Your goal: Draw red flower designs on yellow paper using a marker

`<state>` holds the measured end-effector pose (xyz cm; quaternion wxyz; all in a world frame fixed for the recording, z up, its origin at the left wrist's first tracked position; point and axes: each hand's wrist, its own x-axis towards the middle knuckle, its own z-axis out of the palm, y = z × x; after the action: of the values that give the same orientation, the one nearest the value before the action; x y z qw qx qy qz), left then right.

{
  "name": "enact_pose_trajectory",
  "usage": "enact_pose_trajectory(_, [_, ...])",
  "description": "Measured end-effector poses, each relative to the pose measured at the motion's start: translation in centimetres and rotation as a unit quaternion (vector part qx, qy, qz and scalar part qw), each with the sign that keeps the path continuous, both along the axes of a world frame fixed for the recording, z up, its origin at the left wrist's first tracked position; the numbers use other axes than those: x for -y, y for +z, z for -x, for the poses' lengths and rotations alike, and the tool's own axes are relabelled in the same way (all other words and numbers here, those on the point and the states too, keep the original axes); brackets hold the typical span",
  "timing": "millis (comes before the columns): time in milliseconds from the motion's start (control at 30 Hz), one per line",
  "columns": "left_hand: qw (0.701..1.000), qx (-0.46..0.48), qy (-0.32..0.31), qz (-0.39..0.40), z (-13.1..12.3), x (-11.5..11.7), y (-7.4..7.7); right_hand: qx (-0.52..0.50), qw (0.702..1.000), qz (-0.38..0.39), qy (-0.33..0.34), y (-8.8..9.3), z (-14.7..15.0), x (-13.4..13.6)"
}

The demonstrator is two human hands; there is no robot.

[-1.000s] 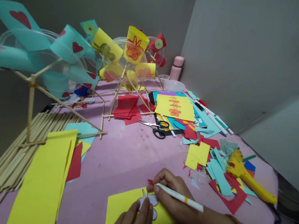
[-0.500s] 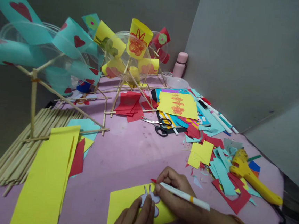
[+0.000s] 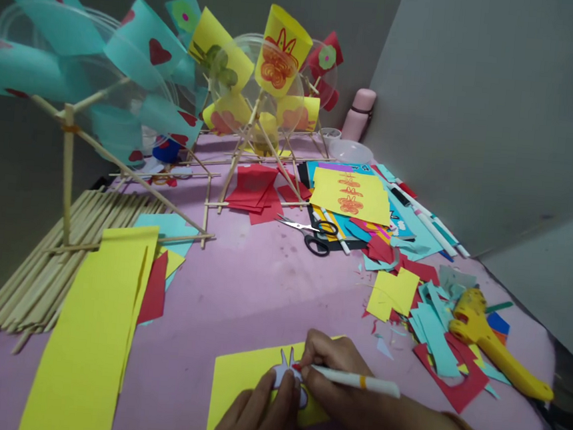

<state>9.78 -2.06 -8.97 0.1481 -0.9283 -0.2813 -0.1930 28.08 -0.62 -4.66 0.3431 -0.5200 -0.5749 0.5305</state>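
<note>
At the near edge of the table lies a yellow paper sheet with a pale lilac butterfly cutout on top. My left hand rests on the cutout, its fingers stretched out and pressing it against the sheet, covering part of it. Pinched in my right hand is a white felt-tip pen with a red tip. That tip is at the cutout's upper right edge, just below its two feelers. The cutout's right lower wing shows beside my left fingers.
Long yellow strips and a bundle of wooden sticks lie left. Stick-framed wheels with paper cups stand behind. Black-handled scissors lie mid-table. Right are paper scraps, a yellow glue gun and a butterfly-drawn sheet.
The pen tip has come down from above the sheet to the cutout's edge, my right hand moving with it. My left hand stays on the cutout. The camera view has shifted slightly.
</note>
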Motion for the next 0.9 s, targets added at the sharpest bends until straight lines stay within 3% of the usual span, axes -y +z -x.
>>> enact_pose_trajectory(333, [0.999,0.034,0.02,0.01,-0.41,0.44,-0.37,-0.015,1.0,0.009,0.023,-0.54,-0.06,0.25])
enact_pose_trajectory(600, [0.997,0.076,0.017,-0.004,-0.97,0.21,-0.3,0.0,0.999,0.016,0.031,0.01,-0.03,0.27])
enact_pose_trajectory(900, [0.998,0.051,0.014,0.014,-0.61,0.53,-0.44,0.009,0.999,0.005,0.036,-0.12,-0.01,0.21])
